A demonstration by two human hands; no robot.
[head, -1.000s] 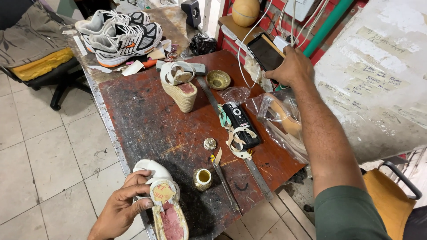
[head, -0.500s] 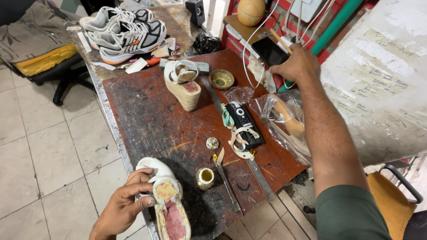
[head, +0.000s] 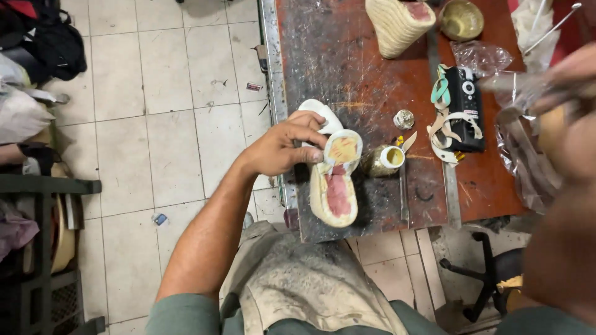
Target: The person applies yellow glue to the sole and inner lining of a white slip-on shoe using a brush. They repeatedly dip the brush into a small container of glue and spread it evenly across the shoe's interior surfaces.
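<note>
left hand (head: pixel 282 149): clamped on the white shoe (head: pixel 332 170), fingers over its heel end, pinning it sole-up so the pink and yellow underside faces up.
shoe position: near edge of the worn red tabletop (head: pixel 347 68), toe pointing toward the person, directly under and right of the hand.
glue jar (head: pixel 382 160): open, just beside the shoe.
right hand (head: pixel 574 80): blurred at frame edge near clear plastic bag (head: pixel 521 142); grip cannot be told.

A single head-worn view looks steeply down from above the person's lap onto the near end of the stained tabletop (head: pixel 347 68). It sits close, with tiled floor (head: pixel 167 105) at the left and the right arm blurred large at the right edge.
</note>
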